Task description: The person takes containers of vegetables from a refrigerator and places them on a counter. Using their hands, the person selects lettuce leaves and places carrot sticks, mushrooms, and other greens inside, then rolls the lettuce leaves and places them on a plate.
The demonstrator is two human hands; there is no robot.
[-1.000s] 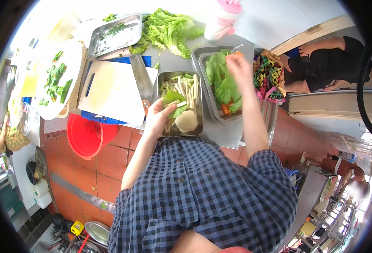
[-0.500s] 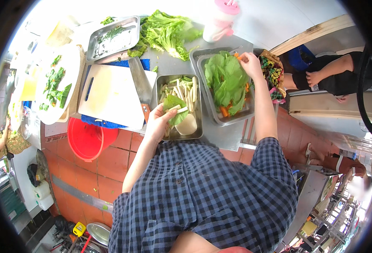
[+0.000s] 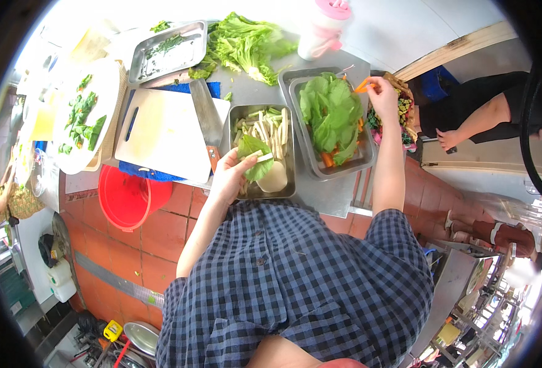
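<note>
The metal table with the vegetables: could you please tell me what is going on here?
A person's left hand holds a green leaf with a pale stick over the tray of cut stalks. The right hand pinches orange strips beside the tray of leaves. A cleaver lies by the left hand, partly on the cutting board.

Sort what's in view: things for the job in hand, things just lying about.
Apparently for the job:
- leaf, pale strip (left hand)
- orange strip (right hand)
- strip tray
- greens tray

Apparently just lying about:
- cup
- bucket
- jug
</note>
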